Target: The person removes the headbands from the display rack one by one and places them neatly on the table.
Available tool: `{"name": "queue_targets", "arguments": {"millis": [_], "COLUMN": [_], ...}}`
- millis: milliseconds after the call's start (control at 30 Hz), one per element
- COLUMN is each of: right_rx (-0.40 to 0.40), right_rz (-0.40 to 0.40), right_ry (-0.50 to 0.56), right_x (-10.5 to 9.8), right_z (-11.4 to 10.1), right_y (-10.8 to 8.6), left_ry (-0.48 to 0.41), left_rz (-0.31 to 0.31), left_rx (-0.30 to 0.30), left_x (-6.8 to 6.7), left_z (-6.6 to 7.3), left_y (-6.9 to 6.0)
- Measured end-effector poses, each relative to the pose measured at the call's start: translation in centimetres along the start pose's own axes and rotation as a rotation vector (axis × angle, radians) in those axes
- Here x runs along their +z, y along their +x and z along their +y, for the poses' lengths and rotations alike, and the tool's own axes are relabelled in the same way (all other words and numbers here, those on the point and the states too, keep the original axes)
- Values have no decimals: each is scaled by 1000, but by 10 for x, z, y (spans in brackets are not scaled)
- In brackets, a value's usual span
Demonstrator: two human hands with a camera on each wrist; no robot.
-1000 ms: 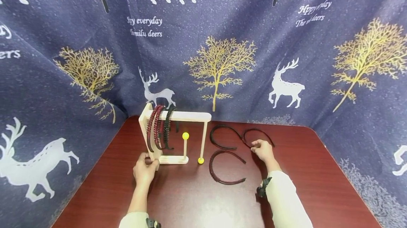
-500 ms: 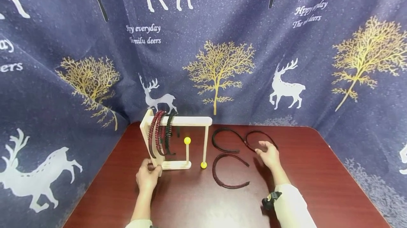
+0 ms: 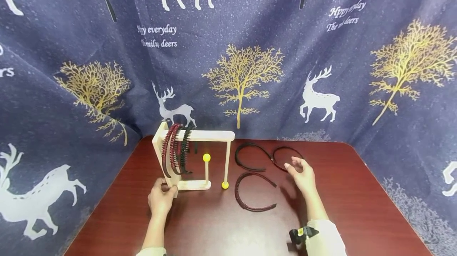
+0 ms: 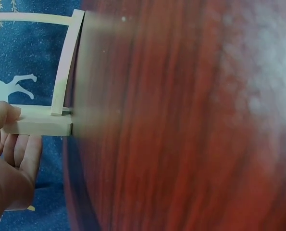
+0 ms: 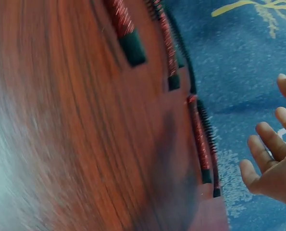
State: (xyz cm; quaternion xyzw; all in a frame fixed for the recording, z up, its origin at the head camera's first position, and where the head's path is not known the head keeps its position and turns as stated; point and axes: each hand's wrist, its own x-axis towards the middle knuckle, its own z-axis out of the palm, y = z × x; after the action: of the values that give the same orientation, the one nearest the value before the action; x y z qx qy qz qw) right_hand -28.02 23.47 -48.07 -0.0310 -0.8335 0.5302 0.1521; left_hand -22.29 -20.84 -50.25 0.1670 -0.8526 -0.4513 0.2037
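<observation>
My left hand [image 3: 160, 198] grips the lower end of a pale wooden stand [image 3: 214, 133], with the thumb on one face and the fingers beneath in the left wrist view. Several toothed headbands [image 3: 166, 151], dark red and black, hang over the stand's upper bar near its upright board. My right hand [image 3: 302, 174] is held above the table with fingers apart and nothing in them. Closest to it lies a thin dark red headband [image 3: 287, 147], whose end meets a black headband [image 3: 250, 168]. A braided-looking dark red headband [image 3: 240, 198] lies nearer the front.
A short peg with a yellow ball [image 3: 206, 157] rises from the stand's lower bar, and a long rod ends in another yellow ball [image 3: 225, 185]. The brown wooden table [image 3: 214, 228] meets a blue patterned cloth [image 3: 200, 69] behind and at the sides.
My right hand has drawn back from the thin dark red headband and its fingers have spread. The left hand keeps its grip on the stand. The head view has shifted slightly.
</observation>
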Motion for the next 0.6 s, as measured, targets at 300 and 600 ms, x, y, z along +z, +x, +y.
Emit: {"name": "queue_targets", "arguments": {"millis": [300, 600], "right_rx": [-65, -78], "right_rz": [29, 11], "right_ry": [32, 183], "right_x": [-3, 8], "right_z": [-28, -43], "right_y": [-18, -38], "left_ry": [-14, -1], "left_rz": [-22, -5], "left_rx": [18, 4], "left_x": [-3, -2], "left_z": [4, -2], "left_y": [7, 0]}}
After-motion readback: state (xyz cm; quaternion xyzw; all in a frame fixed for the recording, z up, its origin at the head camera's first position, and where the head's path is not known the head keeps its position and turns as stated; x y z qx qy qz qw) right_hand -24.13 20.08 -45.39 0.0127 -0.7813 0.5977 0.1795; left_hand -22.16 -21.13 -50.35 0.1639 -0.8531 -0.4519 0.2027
